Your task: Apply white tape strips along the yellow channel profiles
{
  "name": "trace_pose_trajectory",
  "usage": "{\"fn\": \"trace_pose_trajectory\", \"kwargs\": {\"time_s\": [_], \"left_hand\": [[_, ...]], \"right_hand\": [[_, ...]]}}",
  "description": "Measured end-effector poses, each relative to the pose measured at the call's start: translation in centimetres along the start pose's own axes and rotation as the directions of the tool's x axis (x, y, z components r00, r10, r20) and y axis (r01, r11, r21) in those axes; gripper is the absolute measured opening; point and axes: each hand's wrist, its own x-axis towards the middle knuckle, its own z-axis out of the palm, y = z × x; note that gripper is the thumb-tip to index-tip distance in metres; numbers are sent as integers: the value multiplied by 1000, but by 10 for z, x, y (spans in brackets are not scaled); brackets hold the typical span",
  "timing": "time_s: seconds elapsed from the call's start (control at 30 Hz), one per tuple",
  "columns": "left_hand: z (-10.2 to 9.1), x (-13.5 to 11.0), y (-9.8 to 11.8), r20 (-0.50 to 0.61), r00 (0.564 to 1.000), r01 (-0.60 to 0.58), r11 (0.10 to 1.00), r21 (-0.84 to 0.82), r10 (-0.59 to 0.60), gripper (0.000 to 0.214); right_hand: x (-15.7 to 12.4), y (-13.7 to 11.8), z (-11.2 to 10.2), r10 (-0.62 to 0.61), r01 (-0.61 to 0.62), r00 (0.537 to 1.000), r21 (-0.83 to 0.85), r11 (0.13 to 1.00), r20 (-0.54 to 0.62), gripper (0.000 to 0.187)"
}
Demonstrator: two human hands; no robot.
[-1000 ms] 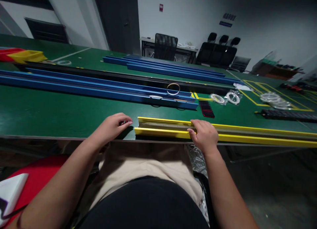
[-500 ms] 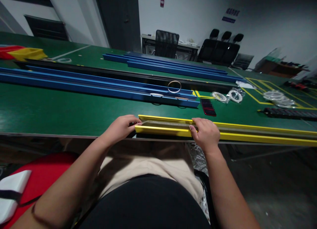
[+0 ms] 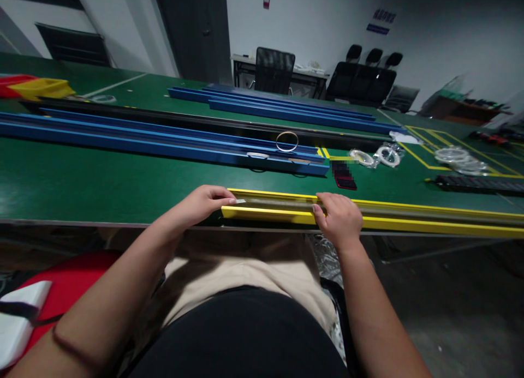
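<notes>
A long yellow channel [image 3: 270, 216] lies along the table's near edge, its open side up and its left end in front of me. At that left end, my left hand [image 3: 204, 205] pinches the tip of a thin pale strip [image 3: 240, 201], thumb and finger together inside the channel's mouth. How far the strip runs along the channel is hard to make out. Farther right, my right hand [image 3: 339, 215] grips the channel across its walls, thumb on the near side and fingers over the far one.
Blue channels [image 3: 164, 147] and a black rail [image 3: 180, 119] lie behind on the green table [image 3: 123, 187]. A loose ring [image 3: 287, 149] rests on the blue channels. Beyond my right hand are a phone [image 3: 344, 175], wrapped coils [image 3: 387, 156] and a dark ribbed bar [image 3: 478, 186].
My left hand has shifted slightly up, and its fingers now reach a little farther into the channel's end with the pale strip. My right hand keeps its grip in place.
</notes>
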Motion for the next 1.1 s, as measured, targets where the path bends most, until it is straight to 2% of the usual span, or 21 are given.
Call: {"fn": "trace_pose_trajectory", "kwargs": {"time_s": [0.23,0.33,0.4,0.53,0.67,0.77,0.9,1.0,1.1], "left_hand": [[-2,-1,21,-14,995,100,995,-27,-100,36],[0,-2,35,-18,996,88,994,64,-87,35],[5,-3,46,-16,997,74,984,163,-72,36],[26,-5,68,-22,997,-62,928,366,75,33],[51,-2,82,2,973,-207,876,435,229,30],[61,-1,88,0,957,-262,859,440,291,27],[63,0,92,70,930,-354,826,438,362,25],[63,3,90,145,893,-445,786,428,427,25],[64,8,87,236,837,-547,749,373,494,29]], "right_hand": [[7,-1,-10,57,-63,996,80,995,73,36],[14,-11,-15,99,-105,994,150,983,50,32],[20,-26,-19,88,-95,995,196,976,44,29],[34,-71,-26,-63,24,991,297,955,120,29],[46,-101,-23,-180,86,960,385,919,215,28],[51,-101,-13,-152,30,963,470,882,222,13],[51,-85,-6,-87,-71,968,587,806,236,4],[49,-74,-7,-57,-82,972,558,826,227,4],[46,-66,-10,-24,-97,975,525,846,219,8]]}}
